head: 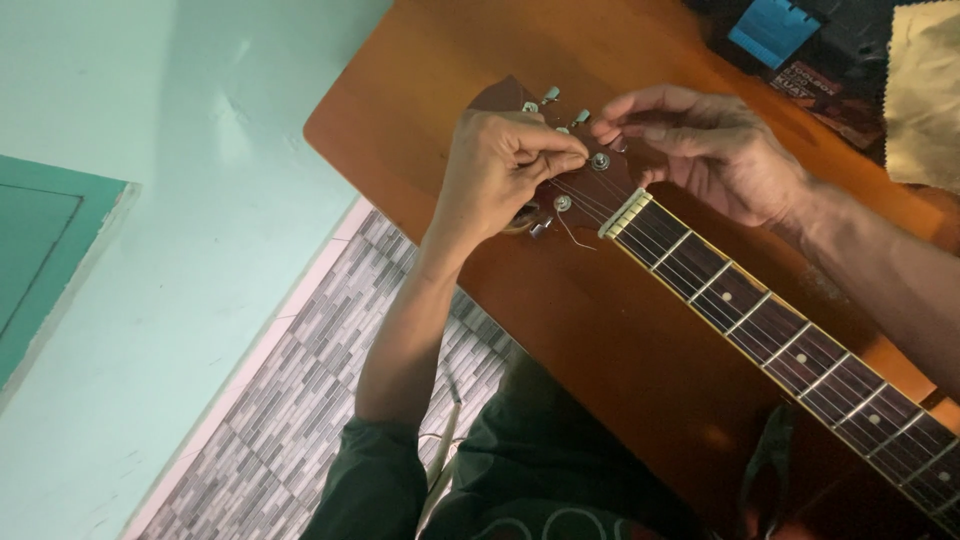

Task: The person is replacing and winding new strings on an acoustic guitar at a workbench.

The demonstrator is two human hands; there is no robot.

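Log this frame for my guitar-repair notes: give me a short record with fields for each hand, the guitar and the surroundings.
left hand: pinching at a tuning post on the headstock
right hand: fingertips at the same post, from the other side
guitar: neck lies across an orange-brown table, headstock away from the person
strings: run over a pale nut; one loose end sticks out
surroundings: blue object and cloth at the table's far edge; patterned floor

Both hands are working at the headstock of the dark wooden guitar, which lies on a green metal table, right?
Not quite. In the head view, both the left hand and right hand are at the headstock of the dark wooden guitar, but it lies on an orange-brown wooden table.
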